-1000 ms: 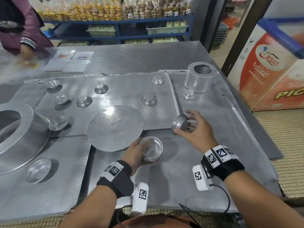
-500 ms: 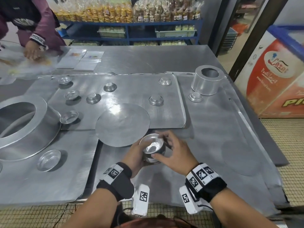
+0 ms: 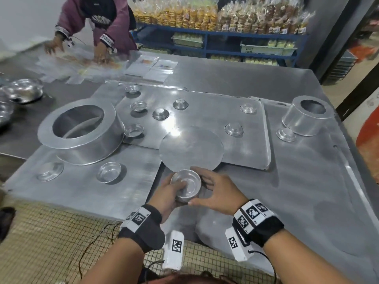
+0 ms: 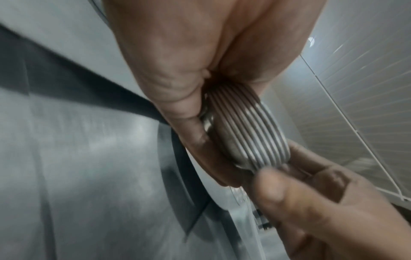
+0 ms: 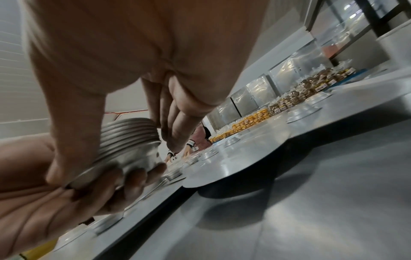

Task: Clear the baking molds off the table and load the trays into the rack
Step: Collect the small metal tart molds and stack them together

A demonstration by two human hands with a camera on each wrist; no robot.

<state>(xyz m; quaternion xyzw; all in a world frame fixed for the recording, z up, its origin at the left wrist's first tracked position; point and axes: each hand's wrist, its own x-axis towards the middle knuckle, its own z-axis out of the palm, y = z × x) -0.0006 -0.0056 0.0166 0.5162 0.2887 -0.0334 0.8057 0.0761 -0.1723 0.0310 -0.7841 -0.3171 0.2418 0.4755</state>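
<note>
The left hand [image 3: 167, 194] cups a nested stack of small round shiny aluminium baking molds [image 3: 186, 188], fingers curled under it, thumb inside the top one. The right hand [image 3: 215, 190] pinches the same stack's ribbed side between thumb and fingers. The stack is held just above the brushed-steel counter [image 3: 307, 181], near its front edge. Beyond lie a flat round aluminium disc [image 3: 191, 149], a rectangular metal tray [image 3: 205, 111] dotted with single molds, and two tall ring-shaped pans. No writing is legible.
</note>
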